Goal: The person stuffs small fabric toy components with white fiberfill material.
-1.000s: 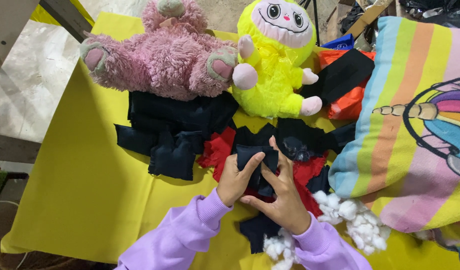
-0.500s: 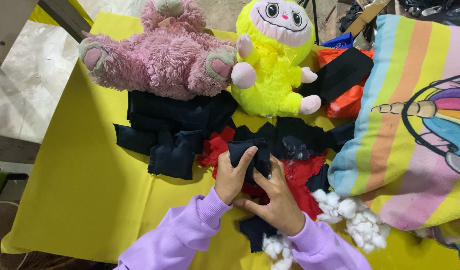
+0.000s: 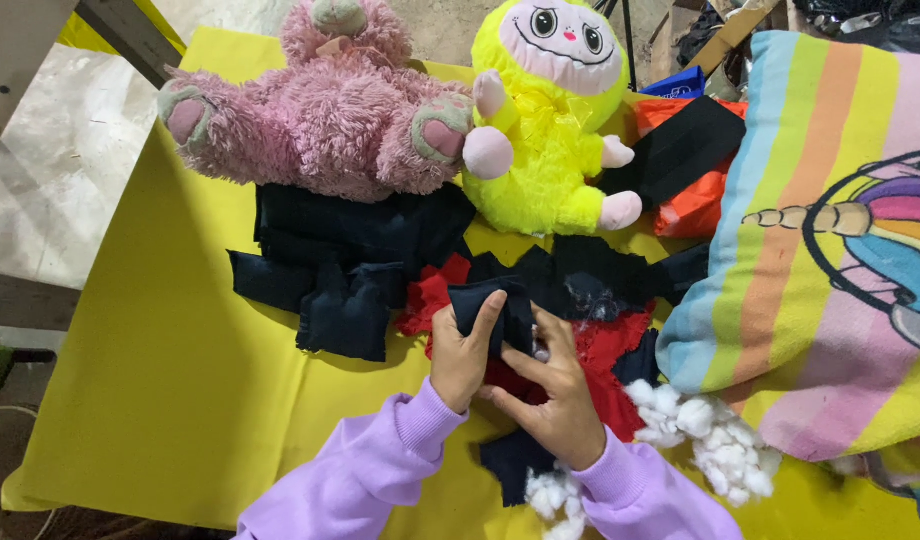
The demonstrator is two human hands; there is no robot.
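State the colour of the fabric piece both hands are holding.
Dark navy, nearly black; the fabric piece shows in the head view.

we see a yellow table (image 3: 160, 400); beyond our hands lie dark fabric pieces (image 3: 350, 250) and two plush toys (image 3: 320, 110).

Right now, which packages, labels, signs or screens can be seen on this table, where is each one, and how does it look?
Orange package: right of the yellow plush toy, glossy and crumpled, partly under a black cloth strip.
Blue package: behind the orange one, only a small corner shows.
Tag: on the pink plush toy, small and pale.
No signs or screens are in view.
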